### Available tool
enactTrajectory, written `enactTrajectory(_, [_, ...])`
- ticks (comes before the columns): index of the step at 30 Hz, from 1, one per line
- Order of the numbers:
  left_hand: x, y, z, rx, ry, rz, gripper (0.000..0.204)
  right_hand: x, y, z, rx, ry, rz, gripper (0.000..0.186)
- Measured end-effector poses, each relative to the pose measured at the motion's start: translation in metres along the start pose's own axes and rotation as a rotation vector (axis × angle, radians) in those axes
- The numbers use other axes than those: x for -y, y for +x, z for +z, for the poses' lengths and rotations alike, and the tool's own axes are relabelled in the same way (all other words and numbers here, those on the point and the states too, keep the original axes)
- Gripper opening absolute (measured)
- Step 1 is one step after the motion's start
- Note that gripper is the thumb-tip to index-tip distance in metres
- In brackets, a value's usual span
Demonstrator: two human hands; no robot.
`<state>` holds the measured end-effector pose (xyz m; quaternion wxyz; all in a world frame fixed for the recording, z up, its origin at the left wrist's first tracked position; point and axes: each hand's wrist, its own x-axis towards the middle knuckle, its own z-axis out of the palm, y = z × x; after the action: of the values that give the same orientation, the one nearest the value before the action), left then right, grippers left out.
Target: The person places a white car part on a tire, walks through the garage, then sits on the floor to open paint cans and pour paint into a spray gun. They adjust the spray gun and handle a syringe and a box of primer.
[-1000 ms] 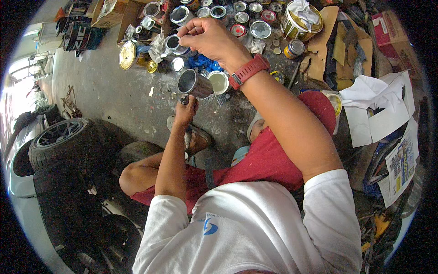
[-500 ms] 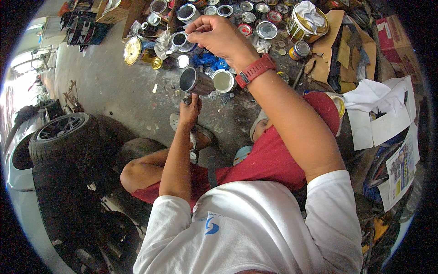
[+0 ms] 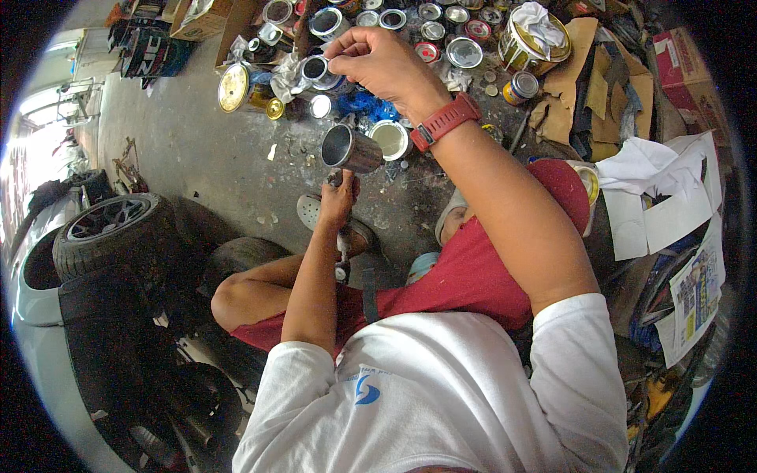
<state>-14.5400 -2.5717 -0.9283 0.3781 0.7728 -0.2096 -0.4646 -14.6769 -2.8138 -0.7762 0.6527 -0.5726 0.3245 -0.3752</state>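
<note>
We sit over a grey concrete floor (image 3: 185, 130), with a large yellow-rimmed round tin (image 3: 512, 47) (white cloth on top) among the crowded cans. Below them, our left hand (image 3: 339, 197) grips a handle-like part under a dull silver metal cup (image 3: 359, 152), which is held above the floor beside an open round can with pale grey-green contents (image 3: 389, 140). The cup looks tilted, mouth toward our left. Our right hand (image 3: 386, 67) is raised near a small dark-topped metal can (image 3: 315, 68), thumb and fingertips drawn together; we cannot tell whether anything thin sits between them.

To do this well, we should keep the left wrist steady, bring the cup nearer level, and hold our right forearm clear of its mouth.

Compared with half a second ago, the cup has shifted rightward and slightly toward us, while our right hand has hardly changed.
</note>
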Motion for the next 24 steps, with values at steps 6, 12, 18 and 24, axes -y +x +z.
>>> enactTrajectory(6, [0.007,0.013,-0.002,-0.007,-0.070,0.097,0.034,0.001,-0.001,-0.002,-0.013,-0.027,0.021,0.016])
enactTrajectory(12, [0.004,0.009,-0.001,-0.039,-0.024,0.110,0.029,0.001,0.001,-0.002,-0.023,-0.024,-0.004,0.015])
enactTrajectory(18, [0.005,-0.004,0.000,0.055,-0.007,0.080,0.024,-0.002,0.002,-0.002,-0.008,-0.012,-0.008,0.016])
enactTrajectory(24, [0.032,0.019,-0.002,0.020,-0.179,0.167,0.024,-0.003,0.002,-0.002,-0.019,-0.051,-0.007,0.016])
